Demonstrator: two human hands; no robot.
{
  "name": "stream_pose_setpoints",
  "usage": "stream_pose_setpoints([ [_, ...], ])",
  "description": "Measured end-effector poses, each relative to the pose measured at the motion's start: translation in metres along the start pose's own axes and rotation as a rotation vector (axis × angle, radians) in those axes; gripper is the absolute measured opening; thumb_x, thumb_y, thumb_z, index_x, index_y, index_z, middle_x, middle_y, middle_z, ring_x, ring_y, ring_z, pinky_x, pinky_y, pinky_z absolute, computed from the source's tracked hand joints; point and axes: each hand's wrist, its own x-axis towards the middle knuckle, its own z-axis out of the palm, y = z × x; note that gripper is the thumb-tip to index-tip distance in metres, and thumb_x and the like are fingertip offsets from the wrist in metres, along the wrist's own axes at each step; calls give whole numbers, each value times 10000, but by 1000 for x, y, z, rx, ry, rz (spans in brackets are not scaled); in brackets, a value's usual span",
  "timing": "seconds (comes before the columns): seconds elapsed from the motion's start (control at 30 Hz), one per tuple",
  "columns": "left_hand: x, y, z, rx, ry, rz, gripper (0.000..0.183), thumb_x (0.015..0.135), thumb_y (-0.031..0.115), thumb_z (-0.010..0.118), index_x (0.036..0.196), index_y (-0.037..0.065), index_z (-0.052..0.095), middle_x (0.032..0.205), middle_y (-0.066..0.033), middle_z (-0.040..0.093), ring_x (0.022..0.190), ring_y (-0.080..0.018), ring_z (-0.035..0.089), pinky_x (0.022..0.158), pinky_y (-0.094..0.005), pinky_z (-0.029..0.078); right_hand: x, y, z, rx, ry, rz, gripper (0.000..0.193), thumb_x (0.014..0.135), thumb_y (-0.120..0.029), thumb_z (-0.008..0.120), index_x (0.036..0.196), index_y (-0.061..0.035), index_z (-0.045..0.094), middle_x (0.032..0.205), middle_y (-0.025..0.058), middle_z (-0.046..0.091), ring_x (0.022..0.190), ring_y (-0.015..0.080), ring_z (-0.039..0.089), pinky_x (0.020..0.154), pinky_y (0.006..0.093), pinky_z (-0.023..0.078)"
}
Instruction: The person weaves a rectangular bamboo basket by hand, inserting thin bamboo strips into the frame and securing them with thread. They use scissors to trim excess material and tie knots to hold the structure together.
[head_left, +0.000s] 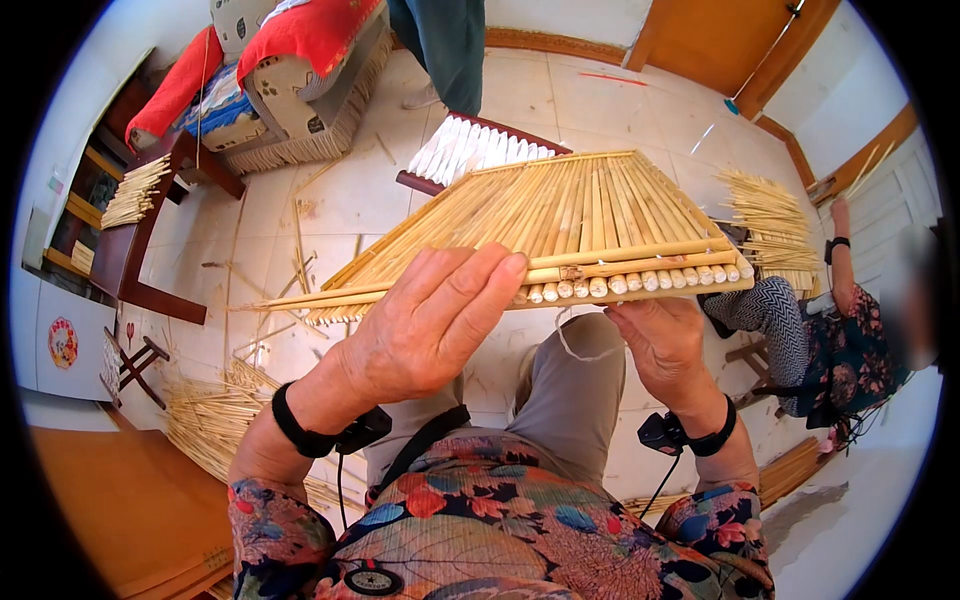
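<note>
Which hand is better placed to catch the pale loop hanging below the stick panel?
Probably the right hand: it's beside the loop, while the left hand lies across the panel's near edge.

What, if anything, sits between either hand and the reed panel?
Nothing visible. The left hand lies directly over the near edge of the reed panel; the right hand meets it from below, fingertips partly hidden. A string loop hangs beside the right hand.

There is one flat, pale-yellow, reed-stalk panel; two bare foreground hands; three black wristbands; two small, black, corded wrist boxes; two other people; one cream, dark-patterned, fabric sofa; one orange-brown, wooden door.
</note>
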Motion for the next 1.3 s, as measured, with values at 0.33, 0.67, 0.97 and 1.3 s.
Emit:
stream_pose_setpoints([
  [0.33,-2,-1,-3,-11,0,11,529,706,12,623,1212,-124,547,1148,-249,587,871,-314,607,690,-384,499,2,-6,-1,-27,-31,1,410,743,130,718,1130,-2,686,1032,169,706,930,305,691,813,349,552],
  [0.67,3,4,8,72,9,51,509,727,15,636,1209,-119,543,1120,-239,598,868,-311,612,691,-378,502,5,-12,-3,-236,58,-32,281,701,-12,799,970,-21,720,985,142,699,933,313,672,815,372,535],
  [0.97,5,4,17,195,68,49,470,767,4,663,1204,-117,538,1108,-233,612,840,-296,620,692,-366,518,14,1,5,-286,147,-184,250,671,-22,806,888,-13,682,880,114,680,759,263,670,647,332,544],
  [1.3,9,-10,11,209,165,-20,522,729,-31,720,1209,-118,533,1080,-255,623,823,-311,628,696,-368,530,1,16,-8,-411,-94,-85,132,766,-59,682,894,-53,653,820,103,612,773,242,626,633,342,512],
])
